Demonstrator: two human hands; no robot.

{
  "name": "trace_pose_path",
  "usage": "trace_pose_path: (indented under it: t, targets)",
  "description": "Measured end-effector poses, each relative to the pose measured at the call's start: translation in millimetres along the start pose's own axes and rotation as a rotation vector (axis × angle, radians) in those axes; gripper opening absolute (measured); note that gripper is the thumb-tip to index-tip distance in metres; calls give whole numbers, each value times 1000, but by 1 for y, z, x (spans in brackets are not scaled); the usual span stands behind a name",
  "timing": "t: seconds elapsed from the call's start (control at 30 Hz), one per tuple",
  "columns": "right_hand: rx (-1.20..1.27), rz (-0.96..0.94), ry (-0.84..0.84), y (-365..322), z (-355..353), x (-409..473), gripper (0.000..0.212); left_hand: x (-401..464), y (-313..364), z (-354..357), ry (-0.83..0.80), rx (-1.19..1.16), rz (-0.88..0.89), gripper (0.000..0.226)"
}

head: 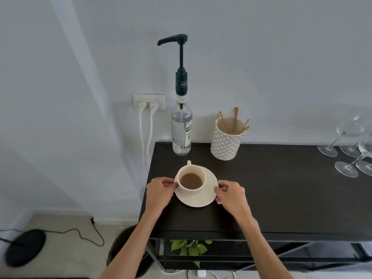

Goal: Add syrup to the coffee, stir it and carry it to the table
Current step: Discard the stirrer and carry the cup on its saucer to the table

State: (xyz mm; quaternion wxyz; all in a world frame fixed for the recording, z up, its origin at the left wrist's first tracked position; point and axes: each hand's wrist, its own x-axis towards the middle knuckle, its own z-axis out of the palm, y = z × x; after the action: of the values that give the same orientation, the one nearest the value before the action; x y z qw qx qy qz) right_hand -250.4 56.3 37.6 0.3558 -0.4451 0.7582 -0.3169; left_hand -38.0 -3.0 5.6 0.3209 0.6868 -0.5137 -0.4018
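A person's left hand [159,191] and right hand [231,195] grasp the saucer [209,195] at nine and three o'clock; the coffee cup [192,183] sits on it, syrup bottle [181,125] at twelve.

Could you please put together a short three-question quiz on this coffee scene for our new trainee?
1. True or false: the cup stands on the saucer.
2. Where do the left hand and right hand rest?
A. on the pump
B. at opposite edges of the saucer
C. inside the patterned holder
3. Fill in: the syrup bottle stands ____ the cup, near the wall.

Key: 1 true. 2 B. 3 behind. The patterned holder with wooden stirrers is untouched.
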Motion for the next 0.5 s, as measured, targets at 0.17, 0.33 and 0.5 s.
trace_pose_path:
  t: [0.17,0.33,0.5]
  targets:
    - [-34,-7,-20,2,0,8,26,3,2,6,10,-8,-43,23]
    - [2,33,-33,10,2,19,23,3,2,13,30,13,-28,23]
    - [55,45,-48,17,2,27,24,10,-2,13,1,-9,-70,25]
